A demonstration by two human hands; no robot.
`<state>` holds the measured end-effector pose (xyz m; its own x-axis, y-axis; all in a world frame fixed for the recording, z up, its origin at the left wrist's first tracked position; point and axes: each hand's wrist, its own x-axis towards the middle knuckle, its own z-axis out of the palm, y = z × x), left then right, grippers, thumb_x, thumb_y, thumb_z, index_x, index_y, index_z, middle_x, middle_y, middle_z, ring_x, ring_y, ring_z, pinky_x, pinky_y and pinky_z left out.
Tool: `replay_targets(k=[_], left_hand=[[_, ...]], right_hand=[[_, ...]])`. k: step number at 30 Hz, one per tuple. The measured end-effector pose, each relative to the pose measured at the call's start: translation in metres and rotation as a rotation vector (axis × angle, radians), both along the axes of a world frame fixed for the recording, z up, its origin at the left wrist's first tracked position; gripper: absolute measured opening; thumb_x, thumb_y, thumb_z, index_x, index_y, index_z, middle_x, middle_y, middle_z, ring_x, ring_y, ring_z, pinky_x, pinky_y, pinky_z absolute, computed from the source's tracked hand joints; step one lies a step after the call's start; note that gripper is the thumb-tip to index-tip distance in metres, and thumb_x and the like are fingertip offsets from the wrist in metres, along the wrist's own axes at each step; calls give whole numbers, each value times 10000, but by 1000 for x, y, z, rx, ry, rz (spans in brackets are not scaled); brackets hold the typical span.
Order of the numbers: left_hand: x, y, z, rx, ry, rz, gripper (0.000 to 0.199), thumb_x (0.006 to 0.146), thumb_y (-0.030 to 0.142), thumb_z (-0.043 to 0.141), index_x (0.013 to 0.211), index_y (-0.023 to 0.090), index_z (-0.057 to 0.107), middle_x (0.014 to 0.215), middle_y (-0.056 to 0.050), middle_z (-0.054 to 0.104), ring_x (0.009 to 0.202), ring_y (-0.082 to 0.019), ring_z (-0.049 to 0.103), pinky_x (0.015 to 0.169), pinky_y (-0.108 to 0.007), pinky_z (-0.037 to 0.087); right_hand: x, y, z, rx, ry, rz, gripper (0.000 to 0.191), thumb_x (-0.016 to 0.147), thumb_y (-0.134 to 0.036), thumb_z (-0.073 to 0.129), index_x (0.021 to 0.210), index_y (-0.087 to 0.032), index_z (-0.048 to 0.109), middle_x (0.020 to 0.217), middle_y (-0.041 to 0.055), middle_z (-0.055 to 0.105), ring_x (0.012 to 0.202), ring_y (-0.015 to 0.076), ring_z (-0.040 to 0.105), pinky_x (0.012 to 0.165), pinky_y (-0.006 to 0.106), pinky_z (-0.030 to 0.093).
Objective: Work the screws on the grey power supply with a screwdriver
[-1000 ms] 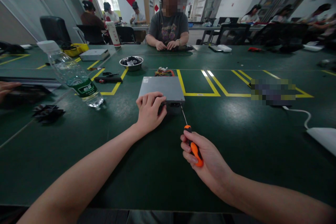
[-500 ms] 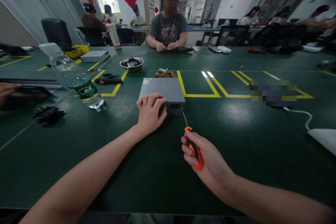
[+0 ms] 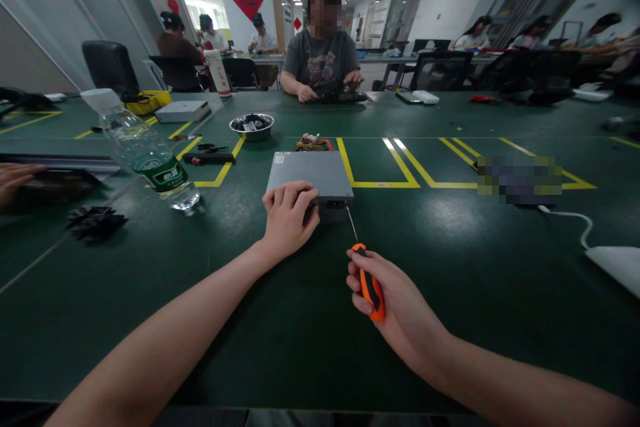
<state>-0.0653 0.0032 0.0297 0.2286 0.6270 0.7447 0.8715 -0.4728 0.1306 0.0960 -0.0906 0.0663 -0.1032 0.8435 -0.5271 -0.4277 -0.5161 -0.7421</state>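
Note:
A grey metal box (image 3: pixel 313 172) with a socket in its near side lies on the green table, and a bundle of coloured wires (image 3: pixel 314 143) comes out behind it. My left hand (image 3: pixel 291 217) grips the box's near left corner, fingers bent over the top edge. In my right hand (image 3: pixel 375 283) is a screwdriver (image 3: pixel 371 290) with an orange and black handle. Its thin shaft points up at the near right corner of the box; whether the tip touches the box is too small to tell.
A water bottle (image 3: pixel 159 167) stands left of the box. Beyond are a metal bowl (image 3: pixel 251 127) of small parts and a black tool (image 3: pixel 209 158). A black finned part (image 3: pixel 96 222) lies at the left, near another person's hand (image 3: pixel 17 180). A person (image 3: pixel 323 57) sits opposite.
The screwdriver handle has turned a little in my right hand. My left hand stays on the box. The person opposite has raised one hand from the table.

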Motion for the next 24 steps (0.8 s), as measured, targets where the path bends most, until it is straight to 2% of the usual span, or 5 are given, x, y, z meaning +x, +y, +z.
replay_targets(k=[5,9,13,21,24], left_hand=[[-1,-2,1,-6,6,-9,224,799,232,523,1023,235,515,1110,-51,567,1025,-223,476,862,-405,263],[-2,-4,3,-16,13,0,224,804,239,519,1027,231,518,1120,-47,561,1030,-221,473,871,-403,261],[-3,-5,4,-17,15,2,220,805,243,516,1025,230,521,1115,-45,564,1028,-220,475,868,-399,263],[-5,-7,5,-12,12,-3,219,801,240,513,1020,225,522,1112,-48,563,1032,-223,475,868,-397,267],[-5,-8,5,-8,11,-6,219,800,237,512,1018,224,522,1113,-53,564,1032,-226,475,865,-398,267]], right_hand=[[4,-9,0,123,-222,152,430,645,-192,667,1035,-203,486,793,-19,515,587,80,471,548,228,409],[9,-15,-5,222,-410,224,623,637,-232,655,1205,-226,400,953,22,540,868,156,546,776,291,434],[15,-17,-9,375,-615,301,622,714,-276,554,1290,-212,327,1091,67,501,1036,198,508,928,373,380],[26,-20,-6,590,-917,386,583,834,-299,405,1359,-181,179,1107,100,549,983,200,572,884,421,447],[25,-24,-9,725,-1124,365,466,847,-259,386,1292,-183,271,1102,124,561,993,227,581,845,435,476]])
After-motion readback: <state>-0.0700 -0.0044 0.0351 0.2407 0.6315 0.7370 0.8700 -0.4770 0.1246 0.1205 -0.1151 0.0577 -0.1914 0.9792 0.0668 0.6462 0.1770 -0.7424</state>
